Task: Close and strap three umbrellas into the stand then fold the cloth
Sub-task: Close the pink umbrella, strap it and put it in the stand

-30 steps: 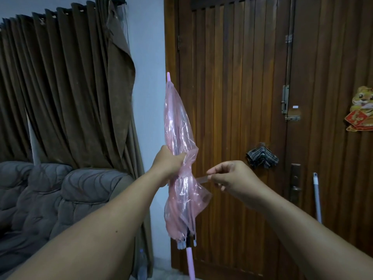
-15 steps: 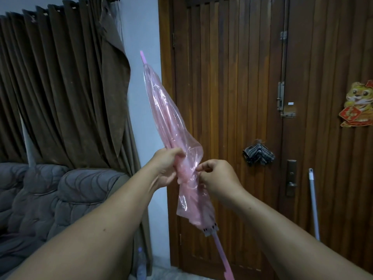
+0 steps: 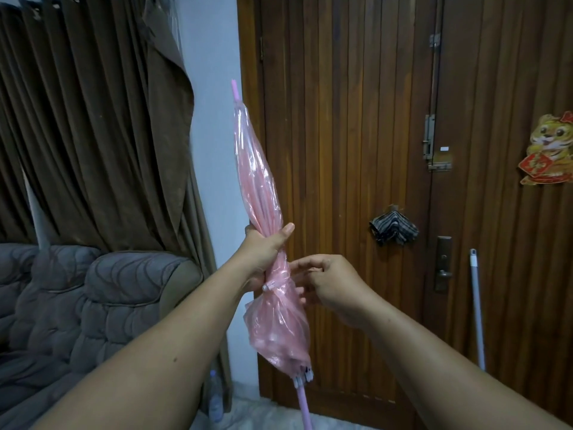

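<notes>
a: what's on my left?
b: my left hand (image 3: 263, 252) is wrapped tight round the closed pink umbrella (image 3: 263, 193), tip up, before the wooden door (image 3: 341, 150).
a: right?
b: right hand (image 3: 331, 283) pinches, i think, its strap (image 3: 279, 288).

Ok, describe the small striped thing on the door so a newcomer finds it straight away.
Start at the wooden door filling the right of the view and drop to its lever handle. Just left of the handle hangs a folded striped umbrella, bunched and dark with pale stripes. Unlike the pink umbrella gripped by the left hand, it is short, opaque and untouched.
</notes>
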